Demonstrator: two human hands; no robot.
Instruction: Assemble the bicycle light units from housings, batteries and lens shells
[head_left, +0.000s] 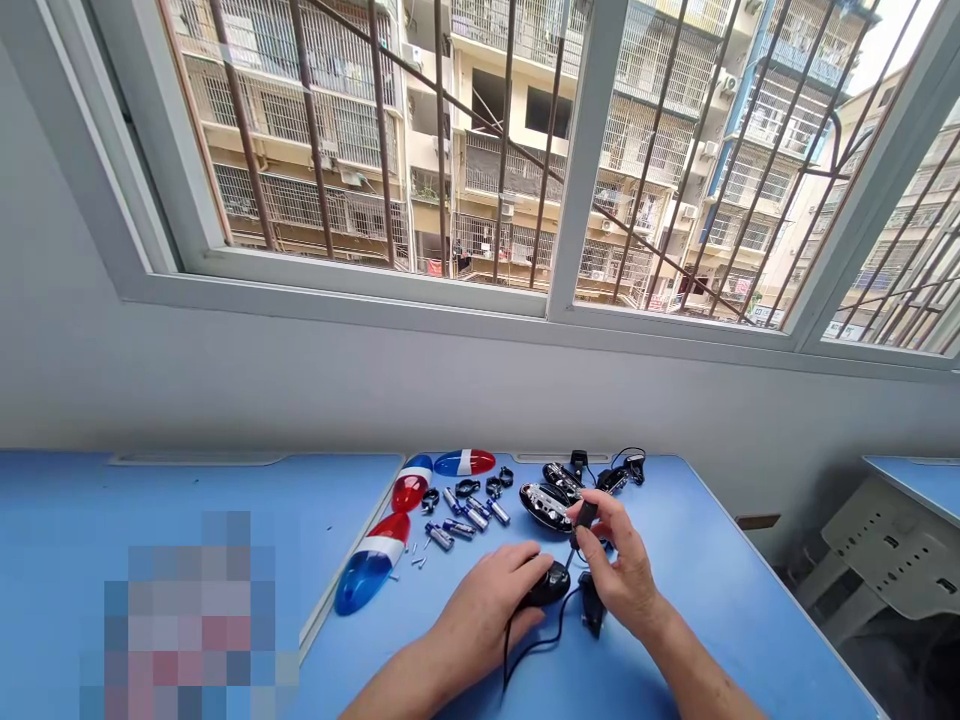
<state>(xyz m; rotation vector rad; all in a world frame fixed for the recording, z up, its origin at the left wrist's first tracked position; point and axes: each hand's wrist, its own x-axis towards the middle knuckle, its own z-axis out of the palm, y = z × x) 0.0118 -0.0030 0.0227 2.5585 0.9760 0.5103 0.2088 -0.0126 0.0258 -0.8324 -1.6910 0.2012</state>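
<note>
My left hand (487, 605) is closed around a black oval plastic housing (555, 582), fingers over its top and thumb along its near side. A thin black cable (551, 640) curves out beside it across the blue table. In my right hand (624, 565) a short black-handled screwdriver (585, 516) is pinched between thumb and fingers, its shaft slanting down to the housing's far edge. Whether the tip touches a screw is too small to tell. Just right of the housing lies a black plastic part (592, 608).
Red, white and blue light covers (382, 545) lie at the left, near several batteries (440, 537), black clamps (467, 487) and small screws (418, 562). Further back are open black housings with shiny insides (546, 507). The wall and barred window rise behind the table (712, 580).
</note>
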